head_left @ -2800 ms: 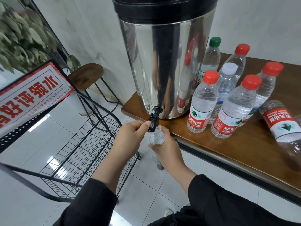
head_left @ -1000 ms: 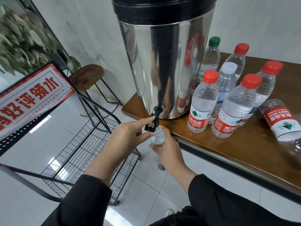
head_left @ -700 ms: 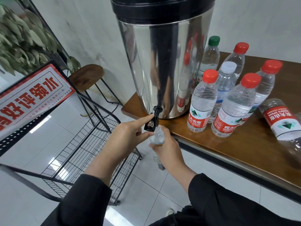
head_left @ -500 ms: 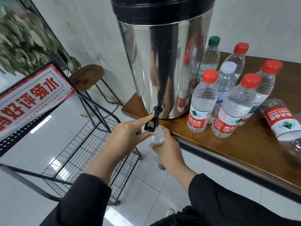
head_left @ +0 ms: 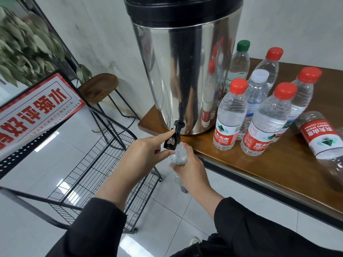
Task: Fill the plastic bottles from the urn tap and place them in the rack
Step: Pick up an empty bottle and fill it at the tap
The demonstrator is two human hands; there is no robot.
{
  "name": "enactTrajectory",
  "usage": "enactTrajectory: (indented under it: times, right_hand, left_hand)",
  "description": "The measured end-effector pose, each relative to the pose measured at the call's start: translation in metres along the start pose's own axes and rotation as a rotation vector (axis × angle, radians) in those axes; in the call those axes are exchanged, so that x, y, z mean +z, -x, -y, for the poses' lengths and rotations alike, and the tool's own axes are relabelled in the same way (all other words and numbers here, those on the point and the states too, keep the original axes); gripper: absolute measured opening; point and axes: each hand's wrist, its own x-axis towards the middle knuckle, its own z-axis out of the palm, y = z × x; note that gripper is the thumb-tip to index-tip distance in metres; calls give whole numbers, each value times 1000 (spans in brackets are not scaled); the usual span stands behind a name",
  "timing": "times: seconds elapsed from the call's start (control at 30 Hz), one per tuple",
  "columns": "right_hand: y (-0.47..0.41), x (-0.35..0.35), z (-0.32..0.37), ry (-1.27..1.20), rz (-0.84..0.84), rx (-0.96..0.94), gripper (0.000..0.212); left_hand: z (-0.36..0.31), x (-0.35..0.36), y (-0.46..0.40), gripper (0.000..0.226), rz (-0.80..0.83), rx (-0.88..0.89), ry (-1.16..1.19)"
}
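Note:
A tall steel urn [head_left: 185,71] with a black lid stands on the left end of a brown table [head_left: 269,173]. Its black tap [head_left: 173,138] juts over the table edge. My left hand [head_left: 143,154] pinches the tap lever between forefinger and thumb. My right hand [head_left: 191,173] grips an uncapped clear bottle [head_left: 179,154], whose mouth sits right under the spout. The bottle's lower part is hidden behind my hand. A black wire rack [head_left: 92,175] stands on the floor to the left, below my left arm.
Several capped bottles [head_left: 265,115] stand on the table right of the urn, and one bottle [head_left: 323,143] lies on its side at the right edge. A red-and-white sign [head_left: 35,112] tops the rack. A wooden stool [head_left: 98,88] and a plant [head_left: 22,47] are behind it.
My left forefinger has stretched out along the tap lever and the lever has tilted forward. The right hand and bottle have stayed under the spout.

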Motion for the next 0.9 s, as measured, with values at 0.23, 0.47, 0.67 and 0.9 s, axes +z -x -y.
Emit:
enactTrajectory:
  times: [0.23, 0.47, 0.67, 0.9]
  right_hand:
    - [0, 0, 1, 9, -4, -4, 79]
    - [0, 2, 0, -10, -12, -6, 80]
    - [-1, 3, -1, -6, -18, -4, 79]
    - [-1, 3, -1, -3, -18, -9, 79]
  left_hand:
    - [-1, 0, -1, 67, 3, 8, -9]
    - [-1, 0, -2, 68, 15, 13, -11]
    - [-1, 0, -3, 69, 24, 9, -3]
    - [2, -1, -4, 72, 42, -12, 17]
